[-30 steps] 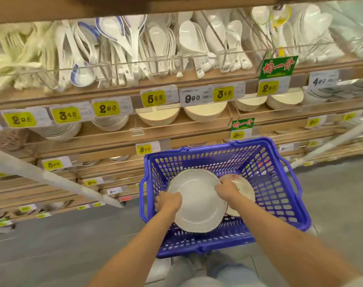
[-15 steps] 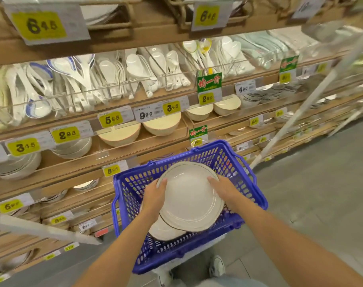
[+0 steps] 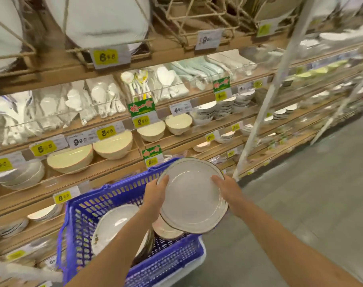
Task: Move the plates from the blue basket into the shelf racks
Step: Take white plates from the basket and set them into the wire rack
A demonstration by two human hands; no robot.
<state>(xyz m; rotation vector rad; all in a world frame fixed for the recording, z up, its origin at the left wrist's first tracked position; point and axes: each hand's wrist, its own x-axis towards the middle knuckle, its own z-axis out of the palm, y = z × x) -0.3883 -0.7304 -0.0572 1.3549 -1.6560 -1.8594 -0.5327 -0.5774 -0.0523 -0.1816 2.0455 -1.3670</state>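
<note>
A white plate with a thin dark rim [image 3: 192,195] is held up above the right side of the blue basket [image 3: 89,206]. My left hand [image 3: 155,192] grips its left edge and my right hand [image 3: 228,188] grips its right edge. It tilts toward me. Inside the basket a white plate with a small flower print [image 3: 112,226] leans on the left, and another plate [image 3: 166,230] shows just under the raised one. At the top of the shelving, wire racks [image 3: 189,23] stand, some holding large white plates [image 3: 106,19].
Wooden shelves [image 3: 176,52] run along the left with spoons, cream bowls [image 3: 112,145], stacked bowls and yellow price tags. A white upright post [image 3: 274,96] stands to the right of the basket. Grey floor [image 3: 300,204] opens on the right.
Both hands have lifted the plate up and out of the basket toward the right. The view has swung upward, bringing the top wire racks into sight.
</note>
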